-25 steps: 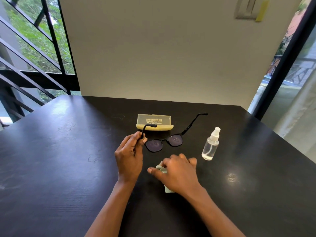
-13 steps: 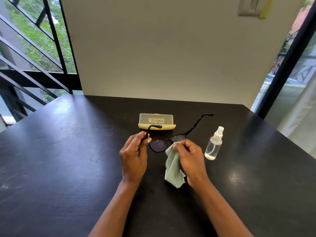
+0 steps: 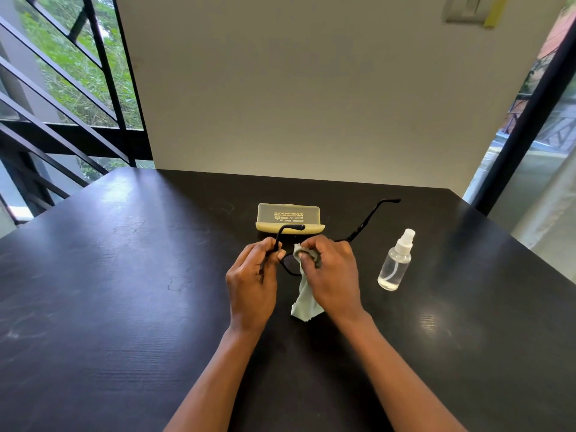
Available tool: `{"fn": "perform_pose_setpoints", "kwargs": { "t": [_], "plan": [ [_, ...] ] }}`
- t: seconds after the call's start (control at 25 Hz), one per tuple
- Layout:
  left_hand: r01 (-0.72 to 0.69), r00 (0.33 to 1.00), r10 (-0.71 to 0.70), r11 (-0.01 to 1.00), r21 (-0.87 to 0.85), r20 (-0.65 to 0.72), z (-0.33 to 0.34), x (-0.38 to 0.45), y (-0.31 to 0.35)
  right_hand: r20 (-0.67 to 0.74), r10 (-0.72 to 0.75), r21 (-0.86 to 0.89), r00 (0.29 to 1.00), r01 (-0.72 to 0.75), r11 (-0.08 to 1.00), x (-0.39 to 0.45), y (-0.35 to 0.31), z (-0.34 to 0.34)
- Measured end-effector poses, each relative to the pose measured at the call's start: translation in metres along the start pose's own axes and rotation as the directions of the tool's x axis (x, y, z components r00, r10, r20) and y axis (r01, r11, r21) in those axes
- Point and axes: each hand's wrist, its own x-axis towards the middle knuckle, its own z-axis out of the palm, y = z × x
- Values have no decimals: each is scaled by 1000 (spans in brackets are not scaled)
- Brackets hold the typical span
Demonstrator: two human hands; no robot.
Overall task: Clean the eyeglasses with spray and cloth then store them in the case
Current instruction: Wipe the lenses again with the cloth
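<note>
both hands work over the middle of a dark counter [image 3: 124, 307]. the left hand [image 3: 252, 285] is closed around the near temple arm of the black eyeglasses [image 3: 371, 215], fingers curled so the arm's hooked tip pokes up above the knuckles. the right hand [image 3: 332, 275] is closed on a pale green cloth [image 3: 304, 302], pinching it over one lens; the fold wrapped round the lens rim shows between thumb and forefinger, and the rest of the cloth hangs down to the counter beneath the palm. most of the front of the frame is hidden by the fingers and cloth, with only part of the other lens rim showing between the two hands. the far temple arm sticks out up and to the right, clear of both hands.

just behind the hands lies the pale yellow case [image 3: 290, 218], lid shut, printed text on top. to the right, apart from the right hand, a small clear spray bottle [image 3: 394, 265] with a white nozzle stands upright, holding a little liquid.
</note>
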Motion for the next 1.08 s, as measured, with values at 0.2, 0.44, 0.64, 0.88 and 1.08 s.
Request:
{"fn": "perform_pose_setpoints", "kwargs": {
  "t": [0.2, 0.44, 0.64, 0.88, 1.08],
  "plan": [
    [6, 1000, -6, 1000, -7, -11, 3, 0, 0, -34, -146, -217, 989, 135, 967, -7, 6, 3],
    [0, 1000, 0, 1000, 4, -12, 4, 3, 2, -53, -181, -274, 982, 160, 948, -11, 10, 1],
    [3, 1000, -4, 1000, -23, -30, 7, 8, 3, -58, -229, -383, 972, 190, 904, -14, 9, -2],
    [19, 999, -22, 998, -63, -46, 16, 12, 6, -28, -218, -356, 976, 194, 914, -14, 14, 7],
    [39, 998, -42, 996, -79, -37, 20, 8, 3, -67, -299, -278, 952, 270, 922, -15, 15, 9]
  ]
}}
